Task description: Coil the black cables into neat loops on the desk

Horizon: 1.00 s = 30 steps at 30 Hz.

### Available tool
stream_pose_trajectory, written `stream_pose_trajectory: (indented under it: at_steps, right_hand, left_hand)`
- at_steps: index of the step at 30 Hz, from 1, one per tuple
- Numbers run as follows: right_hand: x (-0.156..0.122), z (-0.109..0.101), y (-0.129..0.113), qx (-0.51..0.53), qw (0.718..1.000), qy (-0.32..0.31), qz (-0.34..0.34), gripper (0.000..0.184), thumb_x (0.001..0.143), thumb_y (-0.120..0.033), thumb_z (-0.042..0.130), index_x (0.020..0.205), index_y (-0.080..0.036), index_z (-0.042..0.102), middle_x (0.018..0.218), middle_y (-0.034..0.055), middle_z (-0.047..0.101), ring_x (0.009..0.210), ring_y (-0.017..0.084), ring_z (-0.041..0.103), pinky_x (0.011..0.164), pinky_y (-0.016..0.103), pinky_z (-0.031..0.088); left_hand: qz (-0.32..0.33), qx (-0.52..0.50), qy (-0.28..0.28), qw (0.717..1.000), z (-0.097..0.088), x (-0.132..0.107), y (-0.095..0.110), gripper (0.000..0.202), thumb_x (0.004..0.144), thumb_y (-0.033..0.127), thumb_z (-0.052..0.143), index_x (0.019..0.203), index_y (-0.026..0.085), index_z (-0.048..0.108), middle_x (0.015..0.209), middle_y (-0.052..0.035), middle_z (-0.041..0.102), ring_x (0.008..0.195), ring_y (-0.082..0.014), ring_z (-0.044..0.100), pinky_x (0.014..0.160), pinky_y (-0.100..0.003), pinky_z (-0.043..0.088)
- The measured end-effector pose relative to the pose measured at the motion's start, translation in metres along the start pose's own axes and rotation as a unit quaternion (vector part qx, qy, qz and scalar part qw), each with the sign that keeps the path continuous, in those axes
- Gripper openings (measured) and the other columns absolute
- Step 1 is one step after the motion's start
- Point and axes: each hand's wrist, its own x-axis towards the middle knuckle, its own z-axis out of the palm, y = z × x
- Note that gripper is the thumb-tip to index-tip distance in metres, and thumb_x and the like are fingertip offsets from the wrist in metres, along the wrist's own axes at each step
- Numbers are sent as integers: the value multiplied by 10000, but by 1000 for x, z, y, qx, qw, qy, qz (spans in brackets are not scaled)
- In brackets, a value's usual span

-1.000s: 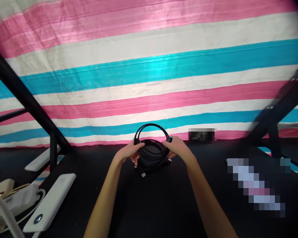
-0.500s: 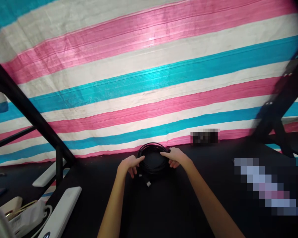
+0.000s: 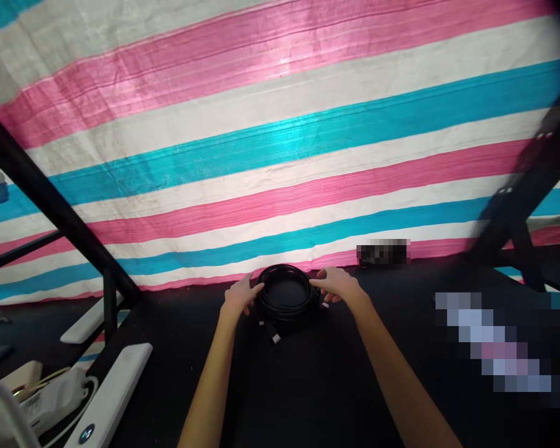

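Observation:
A black cable (image 3: 287,309) lies wound in a round coil on the dark table, close to the striped sheet. A plug (image 3: 275,338) with a pale metal end sticks out at its near left side, and a smaller light tip (image 3: 261,323) shows beside it. At the coil's left edge is my left hand (image 3: 241,295), open, its thumb reaching the loops and its fingers outside them. My right hand (image 3: 338,284) is open at the opposite edge, thumb tip at the rim, fingers bent apart from it. Below those fingers shows another light connector end (image 3: 325,305).
Black frame bars (image 3: 51,193) slant up on the left, with another dark post (image 3: 513,205) on the right. A white bar-shaped device (image 3: 114,398) lies at left near a white power strip (image 3: 56,398). Blurred-out items occupy the right side and the back.
Both thumbs have drawn outward from inside the ring to its edges. More of the coil shows now, and the connector end under my right hand has come into sight.

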Motion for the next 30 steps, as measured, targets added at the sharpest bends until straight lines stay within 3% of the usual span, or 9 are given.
stream_pose_trajectory:
  at_steps: [8, 12, 18, 23, 27, 30]
  right_hand:
    - [1, -1, -2, -26, 999, -33, 4, 296, 793, -349, 594, 1003, -149, 655, 707, 69, 710, 610, 167, 696, 615, 247, 528]
    - [-1, -3, 0, -25, 999, -41, -1, 287, 811, -354, 570, 986, -148, 667, 736, 72, 713, 576, 154, 688, 586, 240, 530]
    - [-6, -11, 3, -14, 1000, -26, -7, 326, 815, -403, 551, 983, -146, 660, 826, 72, 717, 542, 133, 673, 543, 224, 525]
    - [-10, -14, 2, -17, 999, -23, -16, 326, 833, -386, 525, 1015, -147, 653, 780, 72, 716, 555, 141, 674, 567, 235, 521]
    - [-10, -11, 1, -23, 999, -22, -28, 353, 837, -406, 511, 1047, -153, 643, 717, 63, 707, 568, 143, 675, 586, 232, 512]
    - [-10, -10, -1, -30, 999, -22, -38, 350, 835, -412, 503, 1037, -165, 647, 686, 53, 699, 568, 144, 674, 594, 232, 505]
  left_hand:
    - [23, 24, -6, 999, 4, -1, 9, 357, 806, 440, 532, 1079, 232, 628, 489, 27, 606, 388, -152, 568, 647, -298, 463]
    - [32, 5, 7, 999, -3, -2, 5, 339, 786, 496, 539, 933, 229, 689, 539, 9, 639, 412, -154, 583, 603, -270, 440]
    - [43, -18, 104, 994, -20, -14, 7, 446, 820, 517, 461, 1025, 173, 658, 554, -16, 642, 461, -173, 594, 607, -273, 418]
    - [113, -39, 152, 981, -22, -24, 19, 436, 766, 492, 567, 1050, 175, 660, 717, -73, 673, 749, -246, 638, 739, -306, 431]
    - [245, -53, 96, 963, 0, -23, 30, 396, 649, 446, 714, 973, 220, 706, 1003, -90, 647, 994, -271, 577, 898, -321, 393]
    - [289, -38, 13, 957, 24, -20, 37, 360, 602, 385, 756, 915, 212, 711, 1009, -92, 639, 1020, -295, 559, 938, -371, 379]
